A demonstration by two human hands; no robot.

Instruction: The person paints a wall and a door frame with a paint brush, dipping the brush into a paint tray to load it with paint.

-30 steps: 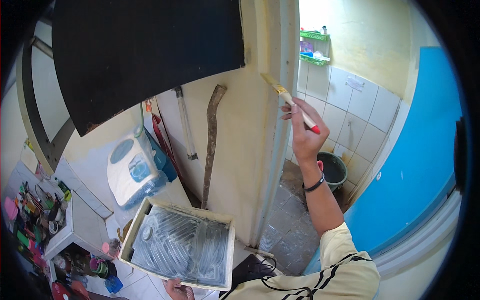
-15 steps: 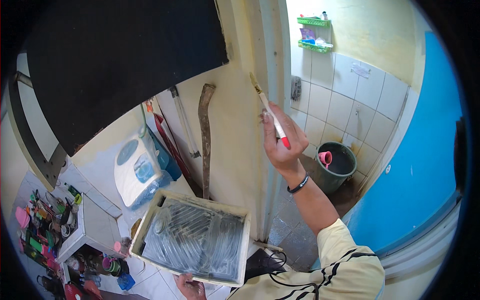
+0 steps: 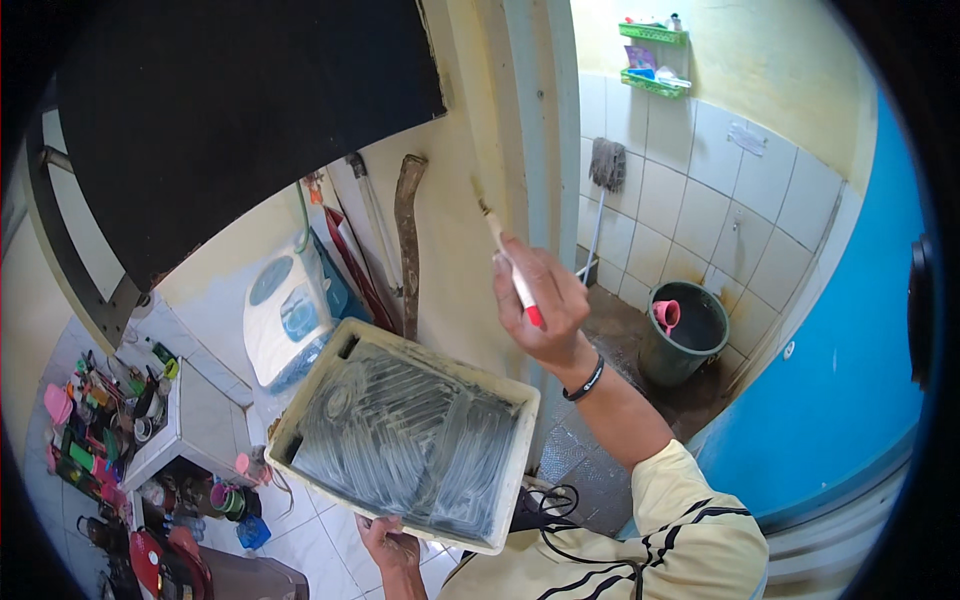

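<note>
My right hand (image 3: 548,300) is closed around a paintbrush (image 3: 495,230) with a white handle and a red end. The brush points up, its blurred bristles at the cream wall (image 3: 462,235) beside the door frame (image 3: 545,120); whether they touch it I cannot tell. Low in front, my left hand (image 3: 388,545) grips the near edge of a cream-rimmed paint tray (image 3: 528,425) from below. The tray is tilted, and streaks of pale paint smear its dark ribbed bed. Part of the left hand's fingers is hidden under the tray.
A large black panel (image 3: 250,120) hangs at upper left. Against the wall lean a wooden stick (image 3: 407,240) and poles. A white and blue appliance (image 3: 285,310) stands behind the tray. Through the doorway are a bucket (image 3: 655,350) and a mop (image 3: 608,165); a blue door (image 3: 810,400) is at right.
My right hand has moved left and down with the paintbrush, along the wall away from the door frame. The tray has come up and right in the view, which has itself shifted a little.
</note>
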